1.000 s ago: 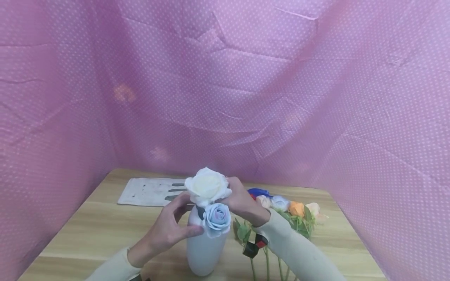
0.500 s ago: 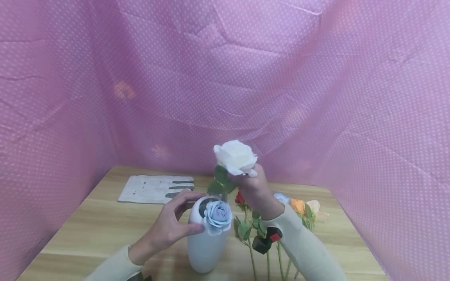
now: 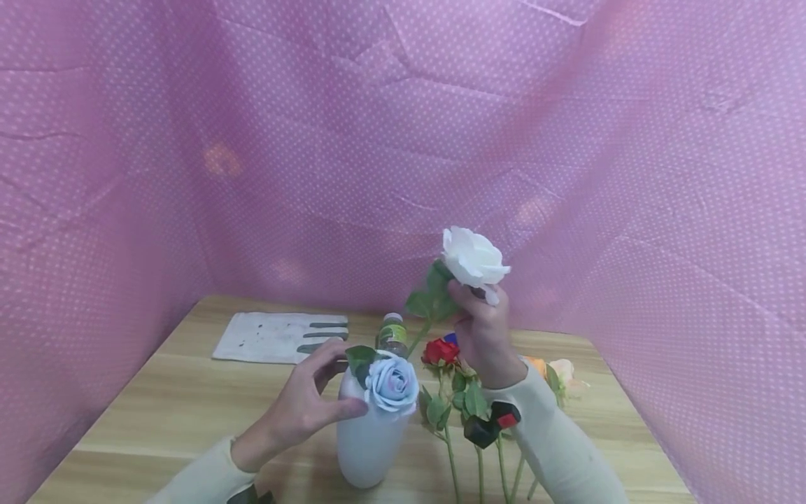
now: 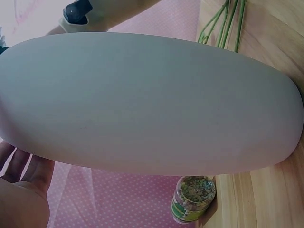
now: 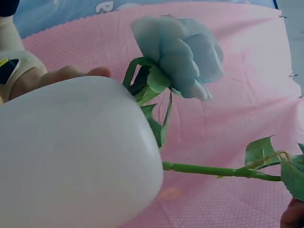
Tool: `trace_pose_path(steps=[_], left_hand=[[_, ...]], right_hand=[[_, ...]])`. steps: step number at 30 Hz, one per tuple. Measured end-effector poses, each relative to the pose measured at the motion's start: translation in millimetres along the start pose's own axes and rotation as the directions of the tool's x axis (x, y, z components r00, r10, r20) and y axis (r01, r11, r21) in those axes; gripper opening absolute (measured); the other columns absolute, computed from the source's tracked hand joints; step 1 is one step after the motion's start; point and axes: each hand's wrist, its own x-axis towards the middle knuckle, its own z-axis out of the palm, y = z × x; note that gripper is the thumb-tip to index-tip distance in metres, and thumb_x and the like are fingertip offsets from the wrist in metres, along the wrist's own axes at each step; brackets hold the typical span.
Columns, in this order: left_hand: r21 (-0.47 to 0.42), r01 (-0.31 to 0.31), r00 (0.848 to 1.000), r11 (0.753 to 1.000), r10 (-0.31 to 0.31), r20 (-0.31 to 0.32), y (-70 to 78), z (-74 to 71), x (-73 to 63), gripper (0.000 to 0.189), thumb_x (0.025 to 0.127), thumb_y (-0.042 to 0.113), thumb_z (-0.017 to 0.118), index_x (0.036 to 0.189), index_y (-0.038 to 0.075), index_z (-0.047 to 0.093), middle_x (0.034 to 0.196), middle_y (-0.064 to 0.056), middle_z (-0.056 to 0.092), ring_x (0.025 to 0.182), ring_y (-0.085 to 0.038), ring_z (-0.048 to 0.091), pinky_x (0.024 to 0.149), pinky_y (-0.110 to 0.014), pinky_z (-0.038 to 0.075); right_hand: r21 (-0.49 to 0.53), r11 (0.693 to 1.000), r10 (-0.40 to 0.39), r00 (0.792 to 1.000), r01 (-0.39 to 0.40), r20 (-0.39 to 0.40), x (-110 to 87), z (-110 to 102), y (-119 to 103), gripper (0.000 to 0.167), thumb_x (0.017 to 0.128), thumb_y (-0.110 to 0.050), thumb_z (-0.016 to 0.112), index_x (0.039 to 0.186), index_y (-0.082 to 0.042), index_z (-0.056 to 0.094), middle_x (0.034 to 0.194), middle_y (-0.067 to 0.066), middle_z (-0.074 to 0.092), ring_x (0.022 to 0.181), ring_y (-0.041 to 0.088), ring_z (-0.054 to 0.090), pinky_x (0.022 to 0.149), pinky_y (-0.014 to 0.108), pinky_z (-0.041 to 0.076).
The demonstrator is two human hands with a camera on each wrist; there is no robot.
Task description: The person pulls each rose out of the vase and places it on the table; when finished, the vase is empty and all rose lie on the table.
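A white vase (image 3: 370, 448) stands upright on the wooden table, filling much of the left wrist view (image 4: 152, 104). My left hand (image 3: 299, 409) grips it near the top, thumb in front and fingers partly hidden behind. From the mouth of the vase a light blue rose (image 3: 392, 383) with green leaves leans to the right. My right hand (image 3: 488, 336) holds a white rose (image 3: 474, 257) just under its bloom, raised up and right of the vase. In the right wrist view its green stem (image 5: 204, 170) runs to the vase's mouth; whether its end is inside is hidden.
Right of the vase lie a red rose (image 3: 441, 351), an orange flower (image 3: 536, 365) and a cream flower (image 3: 562, 371), stems toward me. Behind stands a jar with a green label (image 3: 393, 332). A white cloth with grey marks (image 3: 264, 337) lies at the back left.
My right hand has lifted the white rose from just above the vase's mouth, up and to the right, uncovering the jar and the red rose. The left hand has stayed on the vase.
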Motion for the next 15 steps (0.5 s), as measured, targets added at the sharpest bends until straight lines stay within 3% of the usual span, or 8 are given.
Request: trace_pose_path(steps=[4, 7, 11, 15], left_hand=[[-0.003, 0.013, 1.000, 1.000, -0.013, -0.003, 3.1, 0.2, -1.2, 0.067, 0.074, -0.002, 0.085, 0.134, 0.006, 0.057, 0.127, -0.010, 0.058, 0.119, -0.009, 0.062, 0.109, -0.024, 0.053], [-0.012, 0.020, 1.000, 1.000, -0.020, -0.004, 6.6, 1.9, -2.5, 0.064, 0.075, -0.001, 0.084, 0.133, 0.007, 0.058, 0.127, -0.008, 0.058, 0.119, -0.009, 0.062, 0.109, -0.024, 0.053], [-0.003, 0.030, 1.000, 1.000, -0.030, -0.009, 13.1, 6.8, -6.5, 0.064, 0.075, 0.000, 0.084, 0.133, 0.008, 0.057, 0.128, -0.008, 0.058, 0.120, -0.009, 0.062, 0.110, -0.024, 0.052], [0.004, 0.044, 0.999, 0.999, -0.044, -0.020, 19.5, 11.4, -10.9, 0.066, 0.076, 0.000, 0.084, 0.135, 0.009, 0.057, 0.130, -0.009, 0.058, 0.122, -0.009, 0.061, 0.111, -0.023, 0.051]], right_hand=[[0.013, 0.999, -0.031, 0.998, 0.032, -0.050, -3.8, 6.6, -2.4, 0.032, 0.093, 0.006, 0.061, 0.120, -0.009, 0.060, 0.114, 0.000, 0.068, 0.106, 0.013, 0.068, 0.095, 0.027, 0.061], [0.034, 0.996, -0.082, 0.996, 0.084, -0.032, -8.7, 12.0, -3.2, 0.035, 0.092, 0.009, 0.057, 0.123, -0.008, 0.057, 0.116, 0.001, 0.065, 0.109, 0.013, 0.065, 0.096, 0.026, 0.060], [0.067, 0.981, -0.187, 0.980, 0.183, 0.067, -16.3, 19.2, -6.6, 0.042, 0.087, 0.014, 0.050, 0.123, -0.008, 0.055, 0.114, 0.001, 0.061, 0.109, 0.014, 0.061, 0.095, 0.024, 0.059], [0.147, 0.963, -0.255, 0.945, 0.227, 0.207, -18.7, 26.2, -14.7, 0.044, 0.086, 0.014, 0.050, 0.124, -0.007, 0.053, 0.113, 0.002, 0.063, 0.106, 0.015, 0.062, 0.093, 0.026, 0.058]])
